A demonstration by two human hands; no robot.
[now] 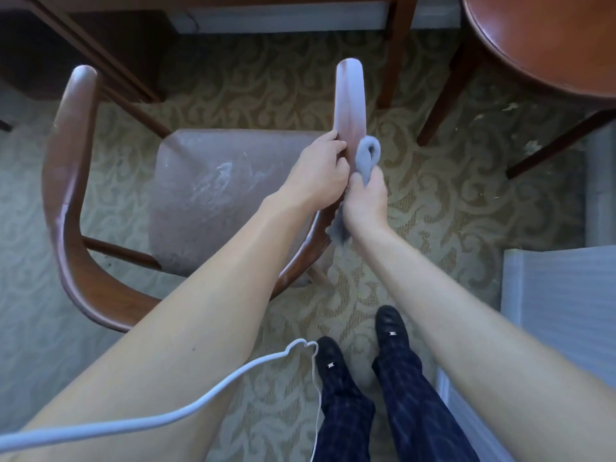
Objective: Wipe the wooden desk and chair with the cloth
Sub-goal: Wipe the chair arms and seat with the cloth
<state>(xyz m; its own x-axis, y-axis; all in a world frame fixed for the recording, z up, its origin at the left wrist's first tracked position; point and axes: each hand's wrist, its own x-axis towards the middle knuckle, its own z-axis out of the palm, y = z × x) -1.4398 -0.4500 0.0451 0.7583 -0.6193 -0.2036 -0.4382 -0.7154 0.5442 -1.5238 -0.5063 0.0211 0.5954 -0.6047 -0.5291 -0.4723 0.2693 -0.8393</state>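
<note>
Your left hand (321,175) grips the chair (80,181) by its right armrest while your right hand (365,198) presses the bunched grey cloth (366,158) against its outer side.

**Camera setup: single head view**

One wide-angle camera, head-worn, looks steeply down and forward. Both forearms reach in from the bottom edge; the chair (110,201) sits close below, with carpet (433,201) beyond. Frame edges bow visibly.

Furnished room, hotel or home bedroom type: beige scroll-patterned carpet (433,181), dark-brown wooden armchair with mauve padded seat (213,198), brown wooden desk (110,45) along the white baseboard (286,18), round glossy reddish-brown wooden side table (546,41), white bed edge (563,295).
</note>
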